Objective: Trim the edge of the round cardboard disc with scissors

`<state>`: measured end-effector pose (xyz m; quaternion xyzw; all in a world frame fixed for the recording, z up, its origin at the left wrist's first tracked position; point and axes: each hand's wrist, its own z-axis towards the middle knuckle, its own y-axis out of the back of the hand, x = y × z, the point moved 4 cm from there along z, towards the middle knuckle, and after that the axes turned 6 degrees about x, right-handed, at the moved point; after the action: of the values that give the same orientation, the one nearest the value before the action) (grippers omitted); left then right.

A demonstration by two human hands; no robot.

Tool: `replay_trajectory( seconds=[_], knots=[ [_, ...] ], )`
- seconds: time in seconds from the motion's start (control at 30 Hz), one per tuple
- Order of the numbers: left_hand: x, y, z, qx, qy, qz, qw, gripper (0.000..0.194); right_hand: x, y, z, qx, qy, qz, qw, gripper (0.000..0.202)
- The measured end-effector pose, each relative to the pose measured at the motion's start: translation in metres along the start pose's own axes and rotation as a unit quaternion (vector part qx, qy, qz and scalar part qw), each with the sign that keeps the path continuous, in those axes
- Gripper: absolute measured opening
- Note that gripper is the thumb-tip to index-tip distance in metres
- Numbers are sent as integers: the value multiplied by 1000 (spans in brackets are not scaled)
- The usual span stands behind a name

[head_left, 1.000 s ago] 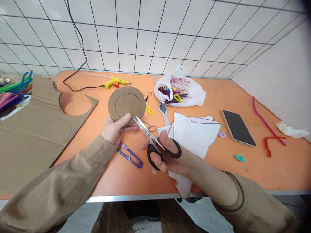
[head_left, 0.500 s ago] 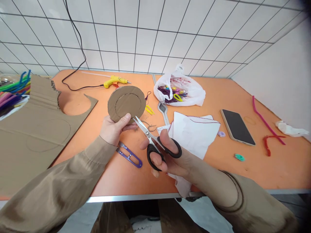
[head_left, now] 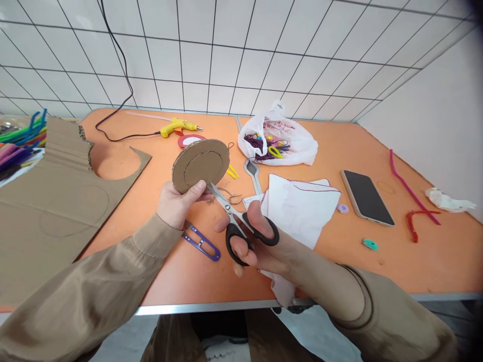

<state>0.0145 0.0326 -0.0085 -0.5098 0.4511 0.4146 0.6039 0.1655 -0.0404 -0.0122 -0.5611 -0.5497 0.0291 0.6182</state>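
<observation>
My left hand (head_left: 181, 198) pinches the lower edge of a round cardboard disc (head_left: 202, 163), thumb on the face and fingers behind. A smaller circle is marked or scored inside the disc's rim. Black-handled scissors (head_left: 228, 207) are in my right hand (head_left: 260, 241), thumb and fingers through the loops. Their blades point up and left, with the tips at the disc's lower edge beside my left thumb; whether they pierce the cardboard I cannot tell. Below my left hand lie purple thread snips (head_left: 202, 242). Behind the disc, a red ring-shaped piece (head_left: 184, 142) with a white middle shows partly.
A large cut cardboard sheet (head_left: 64, 201) covers the table's left side. A yellow glue gun (head_left: 179, 127) with a black cord lies at the back. Right of centre are a plastic bag (head_left: 298, 143) of threads, white cloth (head_left: 298, 203), a phone (head_left: 367, 197) and pipe cleaners (head_left: 411, 183).
The disc has shifted slightly right and down and tilted, uncovering the red piece behind it. The scissors' blades have come closer together, their tips staying at the disc's edge.
</observation>
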Motion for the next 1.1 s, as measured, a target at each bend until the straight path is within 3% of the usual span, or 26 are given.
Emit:
replay_trajectory(
  seconds=[0.23,0.4,1.1],
  knots=[
    [-5,1,1,33,-13,34,999,38,4,-4,-3,-11,4,-26,1000,62],
    [-7,1,-1,26,-20,31,999,30,6,-4,-3,-26,12,-45,999,61],
    [1,1,5,33,-11,40,999,38,7,-3,0,-86,32,-83,992,59]
  ],
)
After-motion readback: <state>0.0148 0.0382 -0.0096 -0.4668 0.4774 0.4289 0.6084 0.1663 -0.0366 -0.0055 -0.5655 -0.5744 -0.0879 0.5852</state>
